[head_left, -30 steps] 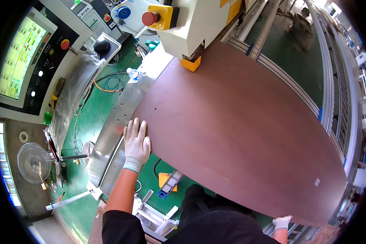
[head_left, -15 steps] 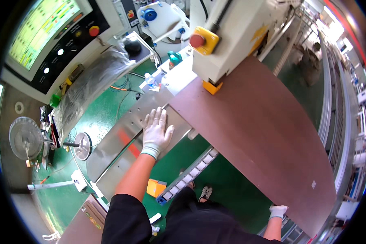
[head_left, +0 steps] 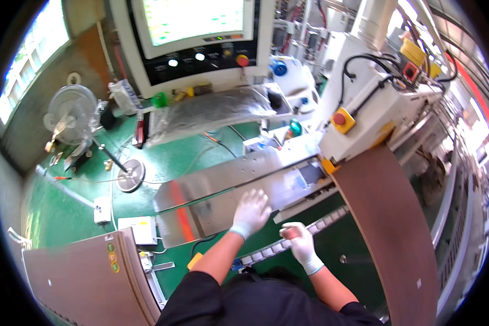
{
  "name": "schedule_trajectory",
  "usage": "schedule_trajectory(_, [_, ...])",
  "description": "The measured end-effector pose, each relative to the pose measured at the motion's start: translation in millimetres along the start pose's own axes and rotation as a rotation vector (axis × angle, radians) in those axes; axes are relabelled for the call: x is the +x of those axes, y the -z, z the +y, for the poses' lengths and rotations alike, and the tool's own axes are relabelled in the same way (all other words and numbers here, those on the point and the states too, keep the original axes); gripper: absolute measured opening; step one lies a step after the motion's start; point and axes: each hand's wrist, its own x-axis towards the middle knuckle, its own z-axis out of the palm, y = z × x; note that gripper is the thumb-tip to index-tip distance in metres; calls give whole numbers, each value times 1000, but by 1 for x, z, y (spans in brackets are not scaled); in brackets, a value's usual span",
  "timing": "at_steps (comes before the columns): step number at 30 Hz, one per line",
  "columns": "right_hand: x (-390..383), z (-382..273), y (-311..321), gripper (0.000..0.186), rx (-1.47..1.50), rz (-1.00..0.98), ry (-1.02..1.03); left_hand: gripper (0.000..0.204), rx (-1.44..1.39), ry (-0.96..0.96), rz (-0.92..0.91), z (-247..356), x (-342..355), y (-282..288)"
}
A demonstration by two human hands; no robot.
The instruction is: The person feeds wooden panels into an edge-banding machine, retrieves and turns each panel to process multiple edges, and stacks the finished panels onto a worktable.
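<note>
My left hand [head_left: 251,212], in a pale glove, is open with fingers spread over the steel bed [head_left: 206,212] of the machine. My right hand [head_left: 301,244] has curled fingers, with a small reddish patch at them that I cannot make out; it is beside a segmented roller rail [head_left: 266,251] below the bed. To the right a large brown panel [head_left: 388,228] runs from beneath the white machine head [head_left: 380,114], which carries a red button on a yellow box [head_left: 341,120].
A control console with screen [head_left: 193,22] stands ahead, above a plastic-covered shelf [head_left: 212,108]. A fan [head_left: 70,114] is at left, cables lie on the green floor. Brown boards [head_left: 76,277] stand lower left; rails [head_left: 451,201] run along the right.
My view has swung left and up, shifting the panel rightward. My right hand has let go of the panel's edge and moved inward beside my left hand.
</note>
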Motion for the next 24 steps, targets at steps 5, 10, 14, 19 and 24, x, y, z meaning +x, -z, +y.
schedule_trajectory(5, [8,17,-23,30,-1115,-672,349,50,117,35,0,0,-138,36])
schedule_trajectory(10, [7,33,-20,32,-929,-509,449,53,-323,982,-45,-17,-306,4])
schedule_trajectory(14, [7,28,-22,27,-920,-488,481,63,-155,1460,-297,28,-544,-58])
schedule_trajectory(19, [13,34,-14,19,-791,-498,537,64,-421,1768,-669,195,-637,-50])
schedule_trajectory(24, [7,31,-27,20,-828,-473,567,57,-611,1719,-480,261,-609,-93])
